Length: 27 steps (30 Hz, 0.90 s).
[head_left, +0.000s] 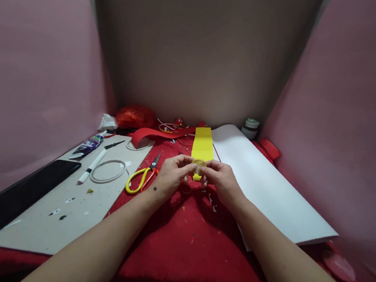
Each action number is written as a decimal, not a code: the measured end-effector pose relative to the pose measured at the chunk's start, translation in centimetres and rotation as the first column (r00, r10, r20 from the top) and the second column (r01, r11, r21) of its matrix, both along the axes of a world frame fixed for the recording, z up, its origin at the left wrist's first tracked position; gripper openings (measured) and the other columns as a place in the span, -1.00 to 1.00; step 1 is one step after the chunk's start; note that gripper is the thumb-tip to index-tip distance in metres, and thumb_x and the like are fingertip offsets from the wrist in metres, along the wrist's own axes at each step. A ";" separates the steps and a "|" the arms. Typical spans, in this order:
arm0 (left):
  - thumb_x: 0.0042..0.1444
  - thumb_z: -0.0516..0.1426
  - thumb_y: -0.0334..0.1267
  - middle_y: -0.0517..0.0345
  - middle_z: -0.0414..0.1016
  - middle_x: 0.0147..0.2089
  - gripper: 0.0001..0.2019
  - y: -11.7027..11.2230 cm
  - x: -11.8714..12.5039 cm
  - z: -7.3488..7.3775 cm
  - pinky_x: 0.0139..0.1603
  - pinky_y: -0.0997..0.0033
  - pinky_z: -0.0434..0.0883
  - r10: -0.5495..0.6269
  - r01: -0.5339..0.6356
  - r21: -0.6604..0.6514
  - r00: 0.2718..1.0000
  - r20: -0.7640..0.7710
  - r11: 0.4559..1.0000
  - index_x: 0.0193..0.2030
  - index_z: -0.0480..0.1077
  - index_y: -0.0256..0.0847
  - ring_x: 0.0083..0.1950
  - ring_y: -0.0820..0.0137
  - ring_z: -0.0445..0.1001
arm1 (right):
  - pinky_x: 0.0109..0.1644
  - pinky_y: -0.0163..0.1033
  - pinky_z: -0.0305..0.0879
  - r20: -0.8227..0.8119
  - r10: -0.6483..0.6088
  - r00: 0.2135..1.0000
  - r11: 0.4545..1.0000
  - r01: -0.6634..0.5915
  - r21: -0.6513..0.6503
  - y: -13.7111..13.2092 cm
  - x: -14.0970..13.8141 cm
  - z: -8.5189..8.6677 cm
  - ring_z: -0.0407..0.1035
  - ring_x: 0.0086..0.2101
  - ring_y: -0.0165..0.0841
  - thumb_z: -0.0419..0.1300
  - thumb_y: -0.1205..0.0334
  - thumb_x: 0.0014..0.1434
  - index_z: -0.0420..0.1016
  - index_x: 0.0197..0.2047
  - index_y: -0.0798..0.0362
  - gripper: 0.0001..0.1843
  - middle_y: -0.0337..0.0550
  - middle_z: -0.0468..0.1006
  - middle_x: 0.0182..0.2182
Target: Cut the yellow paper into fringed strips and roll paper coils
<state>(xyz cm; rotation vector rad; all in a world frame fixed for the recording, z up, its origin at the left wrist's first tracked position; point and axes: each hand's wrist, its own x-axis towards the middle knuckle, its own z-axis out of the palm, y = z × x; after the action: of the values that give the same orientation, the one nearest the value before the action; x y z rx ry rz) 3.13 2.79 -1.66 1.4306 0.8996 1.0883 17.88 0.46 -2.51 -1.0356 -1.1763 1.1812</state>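
Both hands meet over the red cloth, pinching one small yellow piece (199,166) between thumbs and fingertips. Its upper part looks round and coiled, with a ridged strip below; its exact kind is unclear. My left hand (173,172) grips it from the left, my right hand (220,178) from the right. Just behind the fingers lies a flat yellow strip (203,143). Scissors (143,177) with one yellow and one orange handle rest left of my left hand, and a curled red strip (161,134) stretches across behind them.
A grey board (95,212) on the left carries a white marker (92,167), a coil of pale strip (108,171), a glue tube (87,145) and a black tray-like slab (21,193). White sheets (265,183) lie right. Behind are a red bag (135,116) and a jar (250,128).
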 end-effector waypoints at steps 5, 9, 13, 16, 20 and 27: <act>0.00 0.17 -0.11 0.19 0.39 -0.46 -0.74 0.3 -0.1 -0.2 -0.61 0.58 0.28 -0.006 0.013 -0.080 0.996 0.088 0.997 -0.34 0.38 -0.32 -0.57 0.56 0.34 | -0.61 -0.36 0.16 -0.124 -0.010 0.992 0.998 0.002 -0.068 0.5 0.4 -0.6 0.21 -0.66 -0.51 0.26 0.28 -0.11 0.43 -0.48 0.14 -0.88 -0.27 0.38 -0.65; 0.02 0.17 -0.12 0.21 0.37 -0.48 -0.75 0.2 -0.1 -0.1 -0.62 0.59 0.28 -0.023 0.030 -0.091 0.997 0.077 0.995 -0.36 0.37 -0.32 -0.60 0.59 0.30 | -0.61 -0.34 0.15 -0.104 0.003 0.995 0.996 -0.012 -0.085 0.4 0.3 -0.4 0.21 -0.66 -0.49 0.24 0.28 -0.12 0.43 -0.48 0.13 -0.89 -0.26 0.37 -0.65; 0.02 0.17 -0.13 0.23 0.36 -0.49 -0.76 0.2 -0.1 0.0 -0.61 0.59 0.28 -0.039 0.048 -0.099 0.995 0.092 0.994 -0.37 0.37 -0.31 -0.59 0.59 0.31 | -0.62 -0.34 0.14 -0.093 0.010 0.996 0.995 -0.019 -0.096 0.3 0.2 -0.3 0.19 -0.69 -0.50 0.23 0.28 -0.13 0.41 -0.50 0.13 -0.90 -0.27 0.37 -0.68; 0.01 0.18 -0.16 0.21 0.38 -0.48 -0.78 0.3 -0.1 0.0 -0.61 0.59 0.29 -0.054 0.063 -0.094 0.994 0.090 0.994 -0.35 0.39 -0.32 -0.56 0.57 0.33 | -0.64 -0.34 0.12 -0.095 0.029 0.995 0.995 -0.038 -0.097 0.3 0.2 -0.4 0.17 -0.71 -0.51 0.23 0.29 -0.13 0.40 -0.48 0.12 -0.89 -0.28 0.36 -0.68; -0.01 0.19 -0.24 0.19 0.41 -0.45 -0.80 0.2 -0.2 0.1 -0.62 0.58 0.29 -0.031 0.040 -0.120 0.997 0.078 0.992 -0.28 0.39 -0.33 -0.58 0.58 0.32 | -0.63 -0.33 0.13 -0.127 0.059 0.990 0.993 -0.072 -0.097 0.3 0.2 -0.5 0.19 -0.70 -0.49 0.22 0.29 -0.11 0.40 -0.37 0.12 -0.83 -0.28 0.38 -0.66; -0.09 0.21 -0.33 0.13 0.43 -0.46 -0.80 0.7 -0.3 -0.4 -0.68 0.58 0.28 0.016 0.017 -0.172 0.982 0.188 0.985 -0.29 0.39 -0.35 -0.56 0.53 0.34 | -0.28 -0.19 0.34 0.017 -0.007 1.000 0.994 0.006 0.106 0.3 0.4 -0.3 0.39 -0.35 -0.33 0.08 0.43 -0.18 0.42 -0.15 0.07 -0.56 -0.13 0.49 -0.32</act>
<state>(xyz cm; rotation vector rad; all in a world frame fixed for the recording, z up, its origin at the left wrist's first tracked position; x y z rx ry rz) 2.78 3.51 -2.08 1.1639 0.8358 1.0971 18.24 0.80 -2.85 -0.9701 -1.2347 1.0950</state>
